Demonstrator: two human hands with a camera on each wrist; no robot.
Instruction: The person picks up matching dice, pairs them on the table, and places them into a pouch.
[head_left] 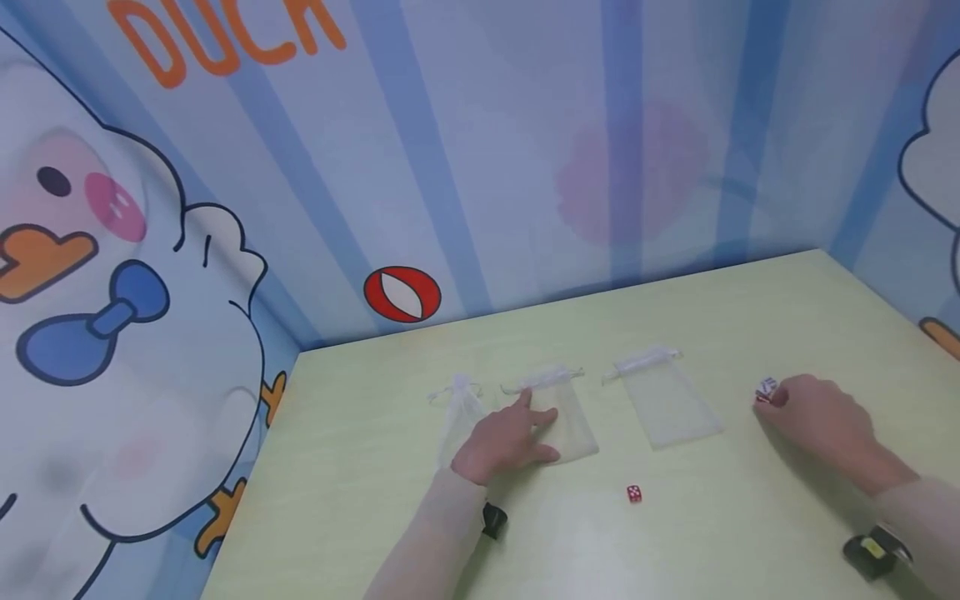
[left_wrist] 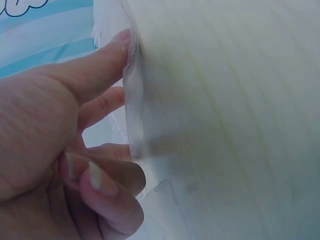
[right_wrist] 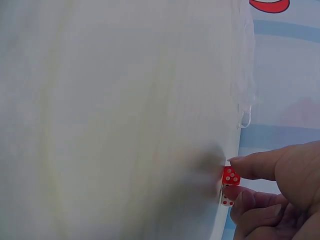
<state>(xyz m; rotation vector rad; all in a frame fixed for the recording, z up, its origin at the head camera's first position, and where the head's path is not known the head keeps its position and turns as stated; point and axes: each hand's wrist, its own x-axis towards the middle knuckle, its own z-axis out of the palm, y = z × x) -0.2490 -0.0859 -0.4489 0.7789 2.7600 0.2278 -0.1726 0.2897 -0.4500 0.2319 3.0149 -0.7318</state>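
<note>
My left hand (head_left: 510,437) lies on the middle of three sheer white drawstring pouches, the middle pouch (head_left: 573,429). Its index finger reaches the gathered top, and the thumb (left_wrist: 102,67) touches the fabric's edge in the left wrist view. Part of the left pouch (head_left: 459,417) is hidden behind this hand. Off to the right, my right hand (head_left: 821,417) pinches a red die (right_wrist: 231,175) between thumb and index finger, low at the tabletop. A white die (right_wrist: 227,201) with red pips sits right beside it, partly covered by a finger.
The right pouch (head_left: 671,404) lies flat between the two hands. Nearer the front, a single red die (head_left: 634,494) rests on the pale table (head_left: 337,500). A duck-printed backdrop (head_left: 525,167) stands along the table's back and left side.
</note>
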